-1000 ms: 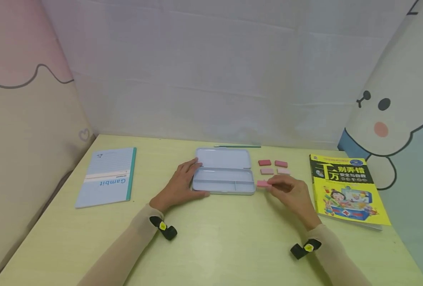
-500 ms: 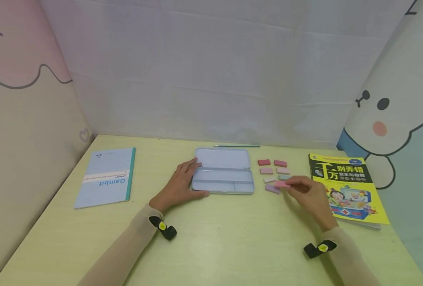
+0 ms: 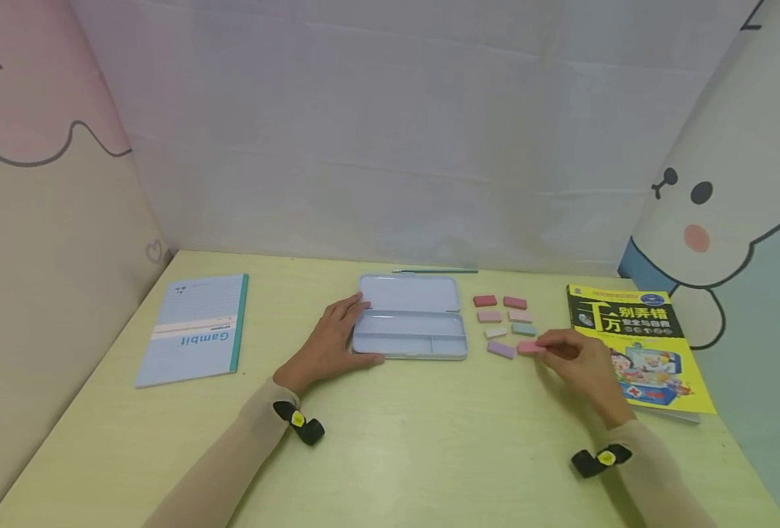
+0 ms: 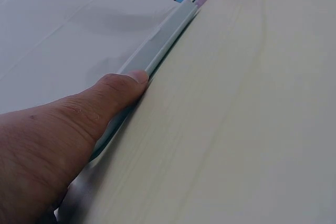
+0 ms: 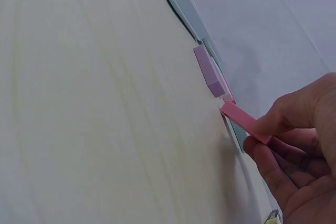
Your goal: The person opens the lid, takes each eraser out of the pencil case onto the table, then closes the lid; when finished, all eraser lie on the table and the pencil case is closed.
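Note:
A white hinged case [image 3: 410,323] lies unfolded in the head view, its inner dividers showing. My left hand [image 3: 330,341] holds its left end, the thumb [image 4: 128,80] along the front edge and the fingertips by the hinge. Right of the case, my right hand [image 3: 578,363] pinches a small pink rectangular block [image 5: 244,119] between thumb and fingers. This block is beside a purple block [image 3: 501,350] and near a green one [image 3: 524,330]. In the right wrist view its near end is covered by the fingers; whether it touches the table I cannot tell.
Several red, pale pink and white blocks [image 3: 489,317] lie in two columns right of the case. A thin brush [image 3: 436,271] lies behind it. At the right is a yellow book [image 3: 647,352], partly under the right hand; at far left, a notebook [image 3: 195,330].
The right hand has carried the pink block rightward from near the case, uncovering the purple, white and green blocks, and lowered it beside the purple one. My left hand has stayed on the case.

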`<state>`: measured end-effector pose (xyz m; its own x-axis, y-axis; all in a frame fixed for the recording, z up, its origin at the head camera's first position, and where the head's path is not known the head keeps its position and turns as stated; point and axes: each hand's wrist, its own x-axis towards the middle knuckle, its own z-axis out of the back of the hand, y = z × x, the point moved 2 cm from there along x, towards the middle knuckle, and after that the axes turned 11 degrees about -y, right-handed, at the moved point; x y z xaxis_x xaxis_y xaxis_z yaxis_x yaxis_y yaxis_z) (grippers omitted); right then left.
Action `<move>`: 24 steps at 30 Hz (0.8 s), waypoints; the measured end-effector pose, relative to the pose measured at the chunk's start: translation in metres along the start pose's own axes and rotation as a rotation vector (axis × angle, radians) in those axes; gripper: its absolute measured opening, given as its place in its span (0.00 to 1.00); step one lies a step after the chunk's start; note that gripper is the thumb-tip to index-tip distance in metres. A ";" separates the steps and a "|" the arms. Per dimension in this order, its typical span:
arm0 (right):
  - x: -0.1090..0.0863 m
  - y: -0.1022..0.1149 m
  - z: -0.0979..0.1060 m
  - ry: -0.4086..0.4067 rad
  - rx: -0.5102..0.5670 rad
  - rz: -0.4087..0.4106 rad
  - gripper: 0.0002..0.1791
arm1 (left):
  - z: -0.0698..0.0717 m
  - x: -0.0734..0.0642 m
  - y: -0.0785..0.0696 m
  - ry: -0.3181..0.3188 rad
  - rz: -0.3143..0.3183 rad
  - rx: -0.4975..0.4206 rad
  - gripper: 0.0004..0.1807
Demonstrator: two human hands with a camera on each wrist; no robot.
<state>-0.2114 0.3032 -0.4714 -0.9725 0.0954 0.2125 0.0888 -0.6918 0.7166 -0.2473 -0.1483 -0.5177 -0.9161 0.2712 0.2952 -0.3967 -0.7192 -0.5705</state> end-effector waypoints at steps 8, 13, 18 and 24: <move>0.005 0.002 -0.002 0.010 -0.136 0.051 0.09 | 0.001 0.000 -0.001 0.003 0.006 0.000 0.58; 0.006 0.005 -0.007 -0.002 -0.219 0.152 0.07 | 0.001 0.000 -0.002 0.003 0.002 -0.001 0.57; 0.005 0.007 -0.009 -0.025 -0.245 0.193 0.07 | 0.001 0.000 -0.002 0.001 0.001 -0.006 0.58; 0.005 0.008 -0.009 0.000 -0.240 0.157 0.07 | 0.001 0.000 -0.001 0.007 0.012 0.005 0.58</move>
<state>-0.2172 0.2916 -0.4706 -0.9508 -0.0263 0.3087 0.1849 -0.8478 0.4971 -0.2467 -0.1478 -0.5165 -0.9214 0.2668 0.2827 -0.3850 -0.7259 -0.5700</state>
